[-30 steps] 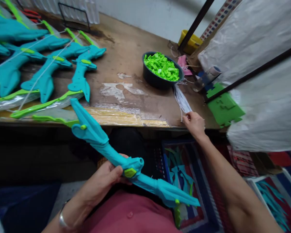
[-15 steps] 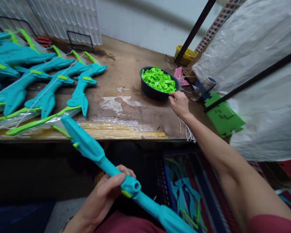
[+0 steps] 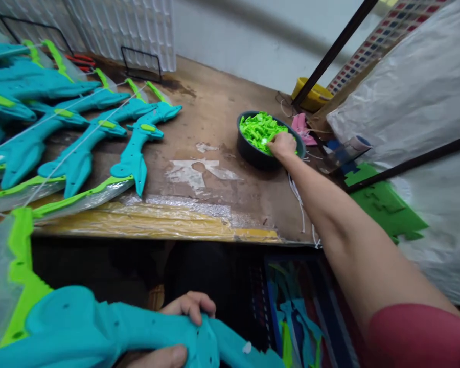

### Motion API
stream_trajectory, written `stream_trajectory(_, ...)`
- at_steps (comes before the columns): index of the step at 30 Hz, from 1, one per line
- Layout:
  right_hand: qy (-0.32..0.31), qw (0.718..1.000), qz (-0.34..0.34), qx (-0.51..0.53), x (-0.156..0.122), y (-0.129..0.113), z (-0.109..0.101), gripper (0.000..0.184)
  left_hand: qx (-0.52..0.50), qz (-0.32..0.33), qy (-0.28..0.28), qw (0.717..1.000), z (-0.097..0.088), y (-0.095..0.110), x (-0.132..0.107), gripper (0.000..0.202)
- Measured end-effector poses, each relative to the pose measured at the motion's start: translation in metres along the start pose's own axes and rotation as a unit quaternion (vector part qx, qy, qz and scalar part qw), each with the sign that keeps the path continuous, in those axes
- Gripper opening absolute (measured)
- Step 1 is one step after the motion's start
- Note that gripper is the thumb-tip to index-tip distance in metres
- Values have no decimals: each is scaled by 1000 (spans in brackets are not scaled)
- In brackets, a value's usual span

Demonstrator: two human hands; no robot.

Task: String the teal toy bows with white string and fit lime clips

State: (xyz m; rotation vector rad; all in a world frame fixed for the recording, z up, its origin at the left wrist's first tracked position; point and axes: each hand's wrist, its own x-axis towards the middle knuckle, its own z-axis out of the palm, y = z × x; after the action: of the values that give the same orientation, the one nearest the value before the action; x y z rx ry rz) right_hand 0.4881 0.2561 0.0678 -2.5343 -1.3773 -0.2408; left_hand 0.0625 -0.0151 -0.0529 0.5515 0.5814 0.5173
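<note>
My left hand [image 3: 187, 308] is wrapped around a turquoise plastic toy bow [image 3: 138, 327] with a lime-green limb, low in front of my body. Its thumb lies across the near side and its fingers curl over the top. My right hand [image 3: 283, 145] reaches into a dark round bowl [image 3: 258, 158] on the table, its fingers pinched among small lime-green plastic pieces [image 3: 262, 128]. The fingertips are partly hidden, so the exact piece is hard to see. Several similar turquoise bows [image 3: 134, 153] with green limbs and white strings lie in a row at the left.
The brown worktable [image 3: 214, 112] has yellow tape along its front edge. A yellow container [image 3: 312, 97], pink cloth [image 3: 302, 128] and green foam mat [image 3: 387, 204] stand at the right, beside dark metal bars. Below the table, a blue-rimmed crate [image 3: 275, 306] holds more turquoise parts.
My right hand has moved from the bowl's rim into the green pieces. My left hand has turned and lowered the toy bow, bringing its green limb into view at the left.
</note>
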Motion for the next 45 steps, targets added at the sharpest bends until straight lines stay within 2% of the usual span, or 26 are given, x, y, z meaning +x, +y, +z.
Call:
stream_trajectory(1, -9, 1000, 14, 3, 0, -2, 0, 29, -14, 6, 8, 1000, 6, 8, -5, 17)
stream_trajectory(3, -21, 999, 31, 18, -1, -4, -3, 42, -51, 26, 17, 998, 19, 25, -14, 36)
stream_trajectory(6, -10, 999, 22, 48, -2, -5, -11, 53, -125, 45, 31, 991, 32, 39, -15, 35)
stream_trajectory(9, 62, 995, -1, 73, -13, -9, -22, 48, -176, 72, 54, 980, 34, 34, -10, 30)
stream_trajectory(11, 84, 988, -33, 124, -38, -14, -29, 41, -194, 94, 58, 975, 31, 25, -9, 30)
stream_trajectory(13, 52, 965, -71, 247, -82, -20, -37, 33, -203, 122, 54, 970, 29, 18, -8, 30)
stream_trajectory(15, -21, 915, -76, 395, -143, -26, -49, 34, -197, 149, 53, 968, 28, 13, -9, 27)
stream_trajectory(17, -159, 856, -94, 482, -213, -30, -64, 29, -184, 164, 55, 967, 28, 12, -10, 23)
stream_trajectory(19, -303, 796, -86, 518, -279, -31, -79, 24, -173, 164, 55, 970, 29, 14, -9, 20)
stream_trajectory(21, -393, 745, -84, 532, -333, -30, -88, 15, -168, 158, 58, 971, 33, 16, -7, 19)
stream_trajectory(23, -407, 711, -46, 572, -374, -30, -89, 15, -163, 162, 64, 971, 37, 17, -5, 18)
stream_trajectory(24, -397, 703, -25, 589, -389, -31, -87, 15, -159, 168, 67, 970, 39, 16, -4, 18)
stream_trajectory(25, -378, 704, -11, 601, -400, -31, -84, 15, -153, 176, 68, 970, 41, 15, -4, 17)
stream_trajectory(27, -328, 738, -24, 590, -417, -32, -79, 19, -138, 189, 68, 970, 43, 12, -3, 17)
stream_trajectory(31, -210, 837, -162, 479, -435, -32, -74, 25, -120, 196, 65, 971, 42, 5, -4, 16)
stream_trajectory(34, -139, 874, -258, 389, -444, -32, -72, 29, -120, 196, 64, 971, 40, 3, -5, 17)
stream_trajectory(36, -93, 890, -291, 339, -448, -32, -69, 29, -126, 200, 61, 970, 39, 1, -5, 17)
stream_trajectory(39, -40, 903, -306, 298, -450, -31, -62, 26, -140, 203, 53, 968, 38, -1, -4, 17)
stream_trajectory(45, 10, 886, -373, 277, -449, -32, -53, 26, -132, 219, 44, 966, 36, -4, -3, 18)
